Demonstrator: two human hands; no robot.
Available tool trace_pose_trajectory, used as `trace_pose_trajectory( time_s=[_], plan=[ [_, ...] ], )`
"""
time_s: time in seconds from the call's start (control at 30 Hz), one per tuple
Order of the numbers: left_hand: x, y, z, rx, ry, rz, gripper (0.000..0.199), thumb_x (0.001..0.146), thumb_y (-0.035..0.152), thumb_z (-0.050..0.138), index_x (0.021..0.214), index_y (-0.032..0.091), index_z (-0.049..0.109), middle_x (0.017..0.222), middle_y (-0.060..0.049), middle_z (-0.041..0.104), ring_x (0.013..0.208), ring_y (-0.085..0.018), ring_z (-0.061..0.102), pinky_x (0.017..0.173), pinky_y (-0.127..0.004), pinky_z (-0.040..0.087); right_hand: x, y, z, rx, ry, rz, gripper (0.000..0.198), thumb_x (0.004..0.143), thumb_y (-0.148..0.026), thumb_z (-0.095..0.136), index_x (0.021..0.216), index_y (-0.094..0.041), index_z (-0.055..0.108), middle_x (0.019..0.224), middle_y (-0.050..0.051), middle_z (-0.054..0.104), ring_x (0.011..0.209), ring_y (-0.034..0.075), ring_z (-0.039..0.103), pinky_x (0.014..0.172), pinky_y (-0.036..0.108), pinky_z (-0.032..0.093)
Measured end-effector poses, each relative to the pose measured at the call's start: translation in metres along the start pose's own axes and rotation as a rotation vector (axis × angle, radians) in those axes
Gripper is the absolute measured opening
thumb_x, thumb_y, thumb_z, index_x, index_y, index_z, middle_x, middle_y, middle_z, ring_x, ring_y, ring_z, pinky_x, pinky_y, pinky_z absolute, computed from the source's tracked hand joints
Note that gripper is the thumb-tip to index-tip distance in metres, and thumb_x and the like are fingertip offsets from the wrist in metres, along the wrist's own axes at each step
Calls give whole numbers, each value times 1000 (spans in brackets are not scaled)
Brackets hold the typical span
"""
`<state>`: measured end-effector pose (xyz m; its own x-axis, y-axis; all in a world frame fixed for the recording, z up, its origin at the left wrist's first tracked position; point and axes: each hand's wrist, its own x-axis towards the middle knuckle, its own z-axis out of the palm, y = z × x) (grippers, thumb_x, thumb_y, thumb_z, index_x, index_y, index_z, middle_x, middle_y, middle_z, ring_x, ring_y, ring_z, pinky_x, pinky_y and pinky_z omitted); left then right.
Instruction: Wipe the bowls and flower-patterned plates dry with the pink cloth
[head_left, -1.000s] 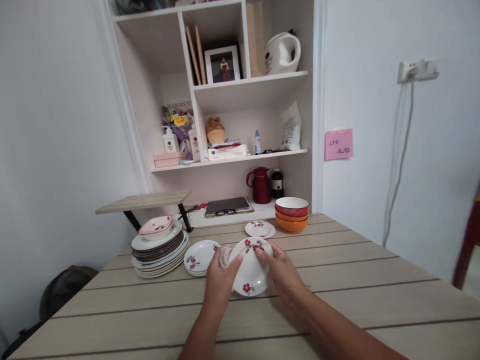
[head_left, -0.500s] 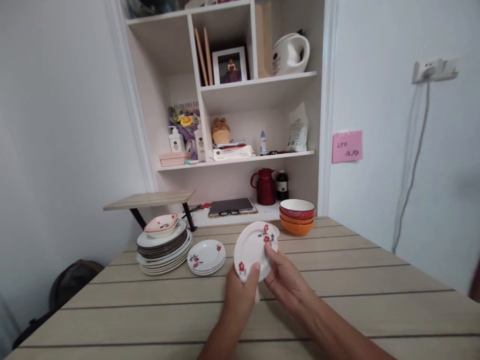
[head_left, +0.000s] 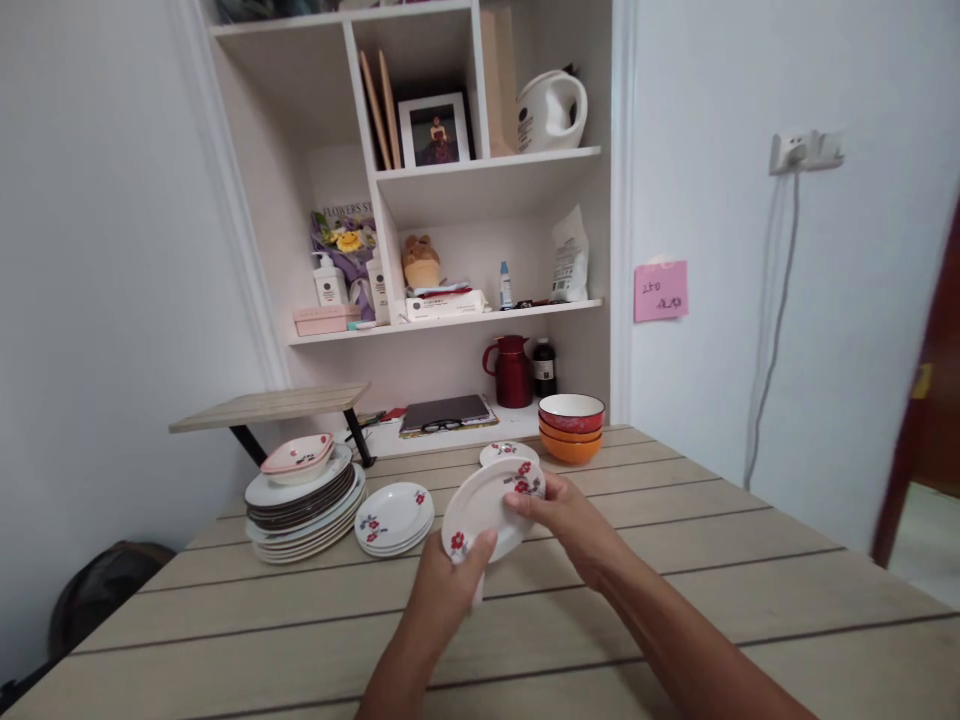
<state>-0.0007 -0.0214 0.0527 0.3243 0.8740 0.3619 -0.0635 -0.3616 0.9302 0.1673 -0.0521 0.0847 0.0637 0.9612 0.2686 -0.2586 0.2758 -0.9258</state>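
Note:
A small white plate with red flowers (head_left: 484,505) is held tilted above the table between my two hands. My left hand (head_left: 448,585) grips its lower left edge, thumb on the face. A bit of something white (head_left: 478,592) pokes out below the plate beside that hand; its kind cannot be made out. My right hand (head_left: 574,525) pinches the right rim, thumb on top and fingers underneath. Just behind lies another flowered plate (head_left: 508,452), partly covered by the held one. To the left is a low stack of matching plates (head_left: 395,514).
A tall stack of larger plates (head_left: 300,515) with square pink-rimmed bowls (head_left: 298,456) on top stands at the left, near a small raised wooden shelf (head_left: 266,405). Stacked red and orange bowls (head_left: 571,440) sit at the back right. Behind them are a red jug (head_left: 514,372) and a laptop-like dark slab (head_left: 446,412).
The plate has tipped flatter in my hands, and my right hand has shifted to its right rim. The view has swung right, and the plate behind shows more.

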Motion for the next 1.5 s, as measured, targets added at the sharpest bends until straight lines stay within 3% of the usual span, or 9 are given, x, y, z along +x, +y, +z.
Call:
trace_pose_trajectory(
  time_s=[0.23,0.37,0.53,0.8,0.93,1.07,1.2,1.37,1.5],
  plan=[
    [0,3,-16,384,-76,134,21,79,34,64,93,22,75,85,-7,74,79,-24,65,74,-31,48,-1,-7,-5,-435,-43,-293,46,68,-19,76,113,-28,70,107,3,72,92,23,64,78,33,49],
    [-1,5,-18,417,-95,163,15,77,31,63,84,23,73,79,-5,72,75,-23,63,72,-29,46,-2,-9,-5,-544,-117,-256,9,74,-20,70,82,-22,75,74,1,70,72,18,60,67,29,44],
    [5,2,-13,308,21,129,16,77,32,63,87,20,69,78,-3,68,73,-20,60,69,-27,46,2,2,-8,-243,-26,-119,15,68,-27,77,80,-18,72,64,-2,65,59,14,54,55,25,39],
    [10,-3,-9,-33,157,11,38,76,50,70,95,18,68,90,-5,71,87,-22,65,80,-30,52,5,33,10,267,210,78,38,57,-30,88,87,-13,74,72,6,76,60,18,64,59,28,49],
    [5,-1,-2,-125,193,-46,46,77,54,70,103,16,70,91,-8,74,91,-24,67,83,-33,53,4,29,10,402,137,178,39,61,-23,87,95,-12,73,81,9,79,67,21,71,68,32,55],
    [3,1,-1,-365,174,-201,50,76,53,72,109,16,68,88,-9,74,78,-22,70,70,-31,55,1,23,9,483,52,331,38,74,-26,79,107,-11,70,93,13,79,83,24,74,83,36,56],
    [6,-8,-5,-353,180,-309,57,72,55,75,112,16,65,76,-7,73,62,-19,68,52,-26,49,0,29,14,518,53,427,39,82,-37,71,109,-9,67,96,16,78,89,28,74,87,43,55],
    [15,-20,-19,-225,433,-306,55,74,62,68,109,20,59,70,1,64,46,-11,53,39,-18,32,10,49,11,554,171,292,37,79,-34,74,108,-13,67,101,14,78,93,28,73,89,43,55],
    [20,-20,-28,-247,654,-99,54,79,57,65,121,25,51,104,-4,65,75,-13,64,56,-20,47,14,66,3,529,316,346,28,80,-31,73,102,-15,66,91,11,79,81,25,74,81,42,58]
  ],
)
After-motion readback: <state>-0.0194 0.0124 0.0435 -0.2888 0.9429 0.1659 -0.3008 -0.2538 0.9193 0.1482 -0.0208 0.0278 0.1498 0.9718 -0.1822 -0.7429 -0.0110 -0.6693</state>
